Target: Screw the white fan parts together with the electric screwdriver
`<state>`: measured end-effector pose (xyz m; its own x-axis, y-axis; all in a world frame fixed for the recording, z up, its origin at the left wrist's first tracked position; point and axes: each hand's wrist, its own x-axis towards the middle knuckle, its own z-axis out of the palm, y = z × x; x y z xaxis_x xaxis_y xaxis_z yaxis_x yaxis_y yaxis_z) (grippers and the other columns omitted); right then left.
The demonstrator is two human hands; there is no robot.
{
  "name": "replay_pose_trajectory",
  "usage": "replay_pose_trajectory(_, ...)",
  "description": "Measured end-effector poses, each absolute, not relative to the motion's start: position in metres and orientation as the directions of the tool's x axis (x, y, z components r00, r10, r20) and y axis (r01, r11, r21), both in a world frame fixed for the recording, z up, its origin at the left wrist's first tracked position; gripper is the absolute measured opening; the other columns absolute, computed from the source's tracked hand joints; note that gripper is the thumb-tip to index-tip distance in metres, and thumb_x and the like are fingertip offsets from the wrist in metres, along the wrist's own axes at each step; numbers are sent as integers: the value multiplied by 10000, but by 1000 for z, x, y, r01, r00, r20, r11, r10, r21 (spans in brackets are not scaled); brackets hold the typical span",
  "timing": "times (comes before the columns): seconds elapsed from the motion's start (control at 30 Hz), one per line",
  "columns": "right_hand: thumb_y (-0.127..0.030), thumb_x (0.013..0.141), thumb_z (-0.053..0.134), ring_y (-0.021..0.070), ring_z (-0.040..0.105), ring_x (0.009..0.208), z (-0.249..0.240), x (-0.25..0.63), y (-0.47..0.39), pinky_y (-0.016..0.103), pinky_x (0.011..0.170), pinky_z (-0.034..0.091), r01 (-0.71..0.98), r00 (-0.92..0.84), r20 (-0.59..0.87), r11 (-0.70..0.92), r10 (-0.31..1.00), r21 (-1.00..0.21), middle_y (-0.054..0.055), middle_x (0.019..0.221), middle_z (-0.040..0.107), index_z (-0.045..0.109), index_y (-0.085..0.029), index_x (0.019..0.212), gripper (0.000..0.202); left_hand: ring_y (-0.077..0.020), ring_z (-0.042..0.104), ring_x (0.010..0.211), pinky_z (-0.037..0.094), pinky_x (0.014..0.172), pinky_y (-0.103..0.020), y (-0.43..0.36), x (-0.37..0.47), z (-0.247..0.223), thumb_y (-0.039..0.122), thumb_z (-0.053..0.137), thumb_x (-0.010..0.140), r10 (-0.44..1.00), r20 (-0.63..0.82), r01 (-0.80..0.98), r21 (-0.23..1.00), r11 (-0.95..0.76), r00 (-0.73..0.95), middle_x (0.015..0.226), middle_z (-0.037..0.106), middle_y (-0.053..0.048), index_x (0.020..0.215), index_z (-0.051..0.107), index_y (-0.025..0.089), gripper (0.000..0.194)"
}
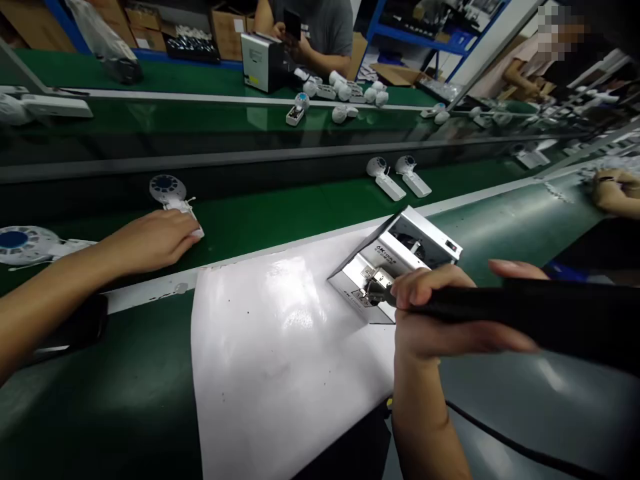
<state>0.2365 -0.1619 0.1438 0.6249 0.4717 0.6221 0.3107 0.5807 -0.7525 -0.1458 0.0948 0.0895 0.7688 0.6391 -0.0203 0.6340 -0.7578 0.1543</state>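
Note:
My left hand [160,237] reaches over the green belt, its fingers closed round the handle of a white handheld fan [169,190] with a round dark-vaned head. Part of that handle is hidden under my hand. In my right hand [430,300] is a black electric screwdriver [475,305], held nearly level. Its tip is at the front of a silver screw feeder [400,257], where small metal parts show. I cannot tell whether the tip touches them. The feeder stands on a white sheet [280,360] in front of me.
Two more fans [393,179] lie on the belt [280,207], and another [30,245] is at the left. A dark phone-like object [75,327] lies by my left forearm. A black cable [505,437] runs at lower right. Across the belt a person [320,33] holds a phone.

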Motion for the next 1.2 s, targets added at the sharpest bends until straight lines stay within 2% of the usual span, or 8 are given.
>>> replay_pose_trajectory(0.1, -866, 947, 656, 139, 389, 294, 139, 226, -150, 279, 283, 359, 383, 577, 722, 654, 382, -652, -127, 533, 572, 583, -310, 1187, 610, -217, 574, 983, 507, 960, -392, 71, -114, 109, 578, 207, 1242, 615, 64, 593, 202, -779, 786, 1037, 646, -61, 1106, 660, 122, 657)
replay_pose_trajectory(0.23, -861, 974, 612, 130, 396, 307, 138, 215, -161, 274, 302, 402, 248, 543, 662, 654, 517, -714, -124, 562, 574, 611, -319, 1229, 599, -238, 577, 916, 484, 884, -408, -13, -49, 102, 326, 419, 1187, 436, 207, 366, 304, -880, 876, 1004, 661, -81, 1045, 660, 153, 329)
replay_pose_trajectory(0.3, -872, 969, 602, 124, 375, 307, 140, 209, -171, 271, 307, 399, 111, 515, 598, 644, 614, -757, -120, 567, 575, 634, -330, 1244, 608, -233, 577, 874, 477, 864, -403, -62, -18, 83, 162, 495, 1106, 251, 224, 169, 329, -929, 942, 953, 675, -71, 969, 654, 177, 210)
replay_pose_trajectory(0.4, -850, 990, 587, 139, 402, 337, 142, 199, -180, 282, 339, 430, -6, 477, 552, 631, 684, -776, -93, 574, 611, 667, -355, 1266, 573, -244, 590, 896, 481, 876, -411, -115, 11, 54, 141, 571, 1068, -35, 323, -136, 294, -946, 946, 991, 693, -83, 998, 672, 166, 125)
replay_pose_trajectory(0.47, -852, 1011, 534, 139, 398, 333, 140, 192, -177, 279, 337, 420, -22, 463, 569, 650, 680, -759, -86, 569, 610, 682, -355, 1276, 582, -253, 606, 948, 491, 930, -414, -131, 17, 43, 192, 589, 1091, -107, 380, -232, 299, -926, 919, 1039, 703, -98, 1046, 685, 150, 114)
replay_pose_trajectory(0.57, -869, 1000, 541, 116, 346, 294, 132, 183, -165, 251, 295, 355, -9, 456, 614, 693, 644, -721, -111, 552, 569, 679, -332, 1253, 609, -265, 624, 1007, 492, 995, -416, -136, 16, 39, 226, 614, 1095, -92, 401, -240, 335, -911, 911, 1065, 712, -105, 1054, 688, 155, 110)
replay_pose_trajectory(0.87, -911, 893, 682, 115, 365, 318, 109, 165, -141, 245, 341, 390, -22, 529, 465, 559, 710, -829, -143, 531, 554, 563, -319, 1176, 666, -263, 625, 996, 492, 1040, -417, -135, 18, 40, 240, 678, 1049, -68, 421, -209, 298, -932, 904, 1037, 721, -95, 1016, 679, 181, 68)
replay_pose_trajectory(1.2, -775, 939, 746, 111, 363, 349, 79, 160, -136, 255, 368, 314, -88, 424, 453, 533, 784, -842, -131, 540, 543, 563, -310, 1175, 552, -262, 628, 979, 486, 1020, -424, -134, 17, 39, 209, 710, 997, -69, 380, -209, 340, -917, 923, 999, 721, -64, 976, 657, 206, 56)
